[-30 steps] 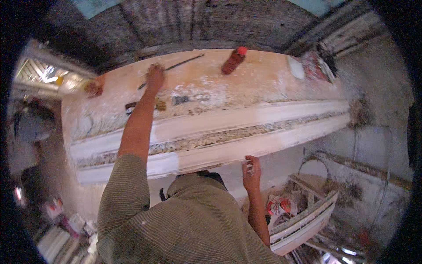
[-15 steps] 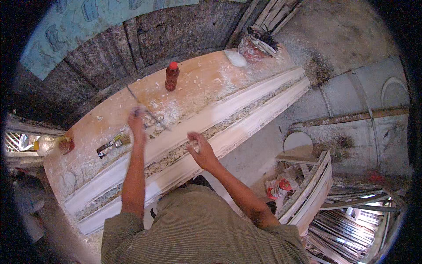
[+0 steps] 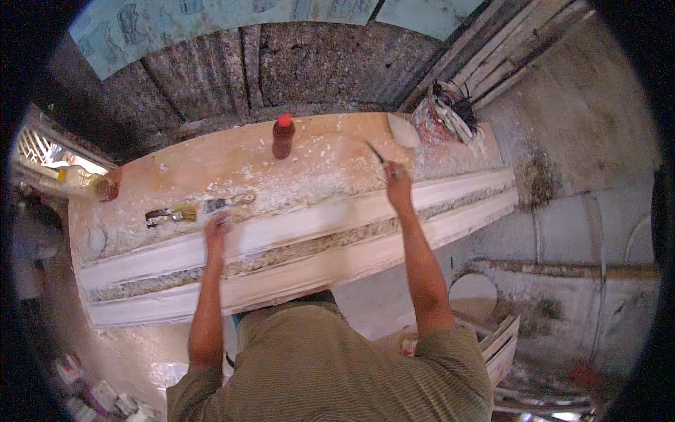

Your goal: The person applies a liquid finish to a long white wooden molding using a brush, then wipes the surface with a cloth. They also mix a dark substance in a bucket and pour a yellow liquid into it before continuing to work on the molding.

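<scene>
A long white plaster moulding (image 3: 295, 243) lies along the front of a dusty wooden workbench (image 3: 232, 165). My left hand (image 3: 216, 231) rests on the moulding's upper edge, close to a paintbrush (image 3: 171, 214) and a small scraper (image 3: 228, 202) lying on the bench. My right hand (image 3: 397, 179) is out to the right above the moulding and grips a thin dark-bladed tool (image 3: 376, 152) that points up and away from me. Beyond that tool lies a white trowel-shaped piece (image 3: 403, 131).
A brown bottle with a red cap (image 3: 283, 136) stands at the back of the bench. A bundle of tools in a bag (image 3: 443, 116) sits at the far right end. A jar (image 3: 107, 188) stands at the left end. Moulding offcuts (image 3: 499, 344) lean low at right.
My right hand has moved from the moulding's front edge up and rightward and now holds the thin tool. My left hand came back from the bench onto the moulding. The view swung left.
</scene>
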The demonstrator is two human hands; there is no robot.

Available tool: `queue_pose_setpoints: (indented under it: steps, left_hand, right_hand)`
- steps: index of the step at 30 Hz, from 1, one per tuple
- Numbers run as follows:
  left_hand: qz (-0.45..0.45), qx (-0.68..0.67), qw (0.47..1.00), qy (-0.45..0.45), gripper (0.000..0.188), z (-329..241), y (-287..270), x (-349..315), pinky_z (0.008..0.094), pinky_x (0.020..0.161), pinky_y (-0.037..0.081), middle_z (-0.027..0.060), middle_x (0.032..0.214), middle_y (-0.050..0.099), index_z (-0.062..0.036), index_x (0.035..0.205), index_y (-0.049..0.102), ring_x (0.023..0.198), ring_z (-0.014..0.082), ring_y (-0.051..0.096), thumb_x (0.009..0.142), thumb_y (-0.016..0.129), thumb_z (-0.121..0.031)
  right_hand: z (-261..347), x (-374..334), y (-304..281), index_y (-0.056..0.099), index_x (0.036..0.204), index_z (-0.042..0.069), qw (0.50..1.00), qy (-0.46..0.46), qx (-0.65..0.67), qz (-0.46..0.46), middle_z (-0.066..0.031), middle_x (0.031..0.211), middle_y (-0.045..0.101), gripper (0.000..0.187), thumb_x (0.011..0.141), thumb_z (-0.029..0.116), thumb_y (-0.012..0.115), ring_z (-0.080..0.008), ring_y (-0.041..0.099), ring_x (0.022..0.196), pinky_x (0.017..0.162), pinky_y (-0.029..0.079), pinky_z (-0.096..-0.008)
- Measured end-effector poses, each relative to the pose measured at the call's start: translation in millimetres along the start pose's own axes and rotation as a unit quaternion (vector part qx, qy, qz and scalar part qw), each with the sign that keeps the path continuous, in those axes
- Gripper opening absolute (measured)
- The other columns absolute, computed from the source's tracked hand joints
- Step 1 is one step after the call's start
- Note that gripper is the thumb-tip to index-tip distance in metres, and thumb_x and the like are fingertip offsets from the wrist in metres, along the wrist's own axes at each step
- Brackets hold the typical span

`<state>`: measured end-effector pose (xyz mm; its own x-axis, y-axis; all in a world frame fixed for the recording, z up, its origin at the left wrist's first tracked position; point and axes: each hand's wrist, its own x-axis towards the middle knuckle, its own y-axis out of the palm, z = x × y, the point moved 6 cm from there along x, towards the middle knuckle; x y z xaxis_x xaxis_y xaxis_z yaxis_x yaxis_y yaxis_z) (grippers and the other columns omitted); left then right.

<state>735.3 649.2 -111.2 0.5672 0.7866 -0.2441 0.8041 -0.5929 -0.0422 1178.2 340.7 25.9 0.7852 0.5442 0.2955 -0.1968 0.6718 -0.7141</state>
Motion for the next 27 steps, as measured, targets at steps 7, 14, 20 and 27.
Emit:
queue_pose_setpoints:
  steps: [7, 14, 20, 27]
  left_hand:
    - [-0.298, -0.087, 0.950, -0.024, 0.032, -23, -76, -115, 0.0297, 0.081, 0.051, 0.0043, 0.112, 0.063, -0.0065, 0.123, 0.058, 0.090, 0.0139, 0.061, 0.093, 0.056, -0.018]
    - [-0.266, 0.018, 0.960, 0.081, 0.032, -38, -17, -147, 0.0329, 0.086, 0.052, 0.0074, 0.117, 0.060, -0.0050, 0.120, 0.059, 0.103, 0.0182, 0.060, 0.094, 0.055, -0.023]
    - [-0.316, -0.017, 0.946, -0.069, 0.027, -40, 13, -182, 0.0284, 0.081, 0.047, 0.0028, 0.105, 0.063, -0.0074, 0.110, 0.063, 0.092, 0.0136, 0.058, 0.083, 0.060, -0.008]
    - [-0.252, 0.110, 0.961, 0.025, 0.025, -59, -7, -149, 0.0291, 0.080, 0.048, 0.0030, 0.101, 0.063, -0.0067, 0.109, 0.063, 0.091, 0.0150, 0.058, 0.084, 0.062, -0.008]
  right_hand:
    - [-142, 193, -189, 0.067, 0.108, 0.007, 0.870, 0.198, -0.353, -0.281, -0.0161, 0.099, 0.067, 0.036, 0.088, 0.036, 0.063, -0.0351, 0.064, 0.088, 0.078, 0.050, -0.0453]
    - [-301, 274, -167, 0.070, 0.094, 0.014, 0.833, 0.043, -0.549, 0.049, -0.0099, 0.100, 0.070, 0.028, 0.090, 0.035, 0.053, -0.0323, 0.069, 0.082, 0.068, 0.055, -0.0492]
    - [-123, 251, -105, 0.068, 0.100, 0.009, 0.898, -0.121, -0.413, -0.088, -0.0154, 0.099, 0.067, 0.032, 0.083, 0.036, 0.065, -0.0337, 0.066, 0.082, 0.070, 0.053, -0.0454]
    - [131, 20, 125, 0.060, 0.111, 0.008, 0.870, -0.198, 0.251, 0.376, -0.0093, 0.115, 0.061, 0.028, 0.083, 0.005, 0.061, -0.0239, 0.058, 0.108, 0.093, 0.045, -0.0342]
